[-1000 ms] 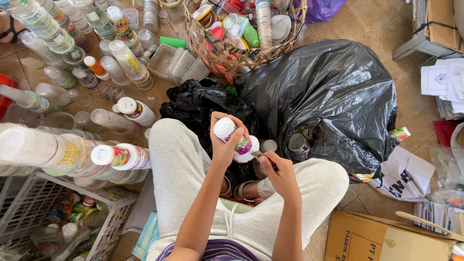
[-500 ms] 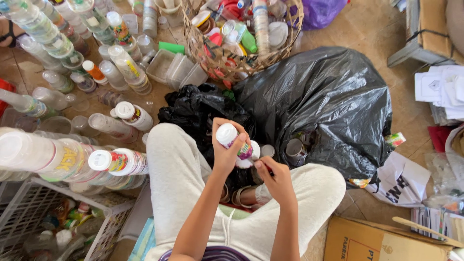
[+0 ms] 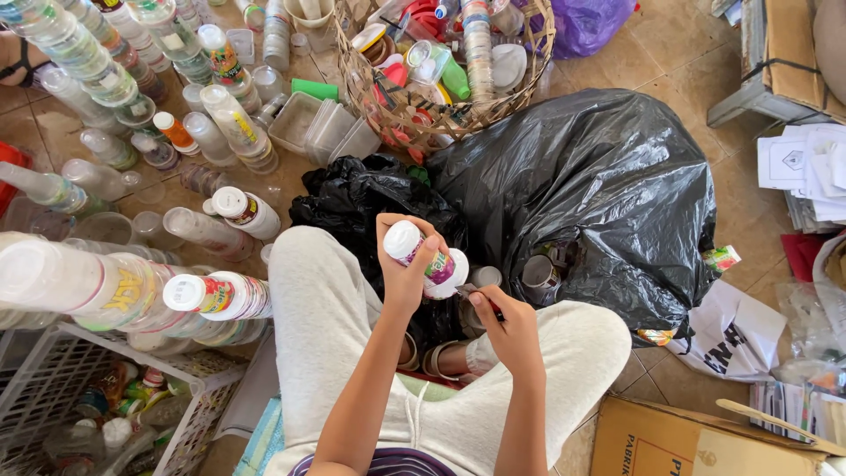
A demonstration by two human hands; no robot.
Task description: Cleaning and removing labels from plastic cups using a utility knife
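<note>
While the person sits on a tiled floor (image 3: 679,44) with knees spread in pale trousers, the left hand (image 3: 404,269) is wrapped around a small white-capped bottle (image 3: 426,257) with a colourful label, holding it tilted just above the lap. Close beside it, the right hand (image 3: 507,322) is closed around a thin dark tool (image 3: 480,297) whose tip touches the bottom end of the bottle; what kind of tool it is cannot be told. Directly beyond the hands lies a large, bulging black rubbish bag (image 3: 599,194), with a smaller crumpled black bag (image 3: 361,198) next to it. Past these stands a woven basket (image 3: 423,119) filled with lids, cups and bottles. To the left, many clear plastic bottles and stacked cups (image 3: 79,62) cover the floor, and a white plastic crate (image 3: 185,397) holds more small containers. A cardboard box (image 3: 696,441) sits at the lower right, near scattered papers (image 3: 806,167).
</note>
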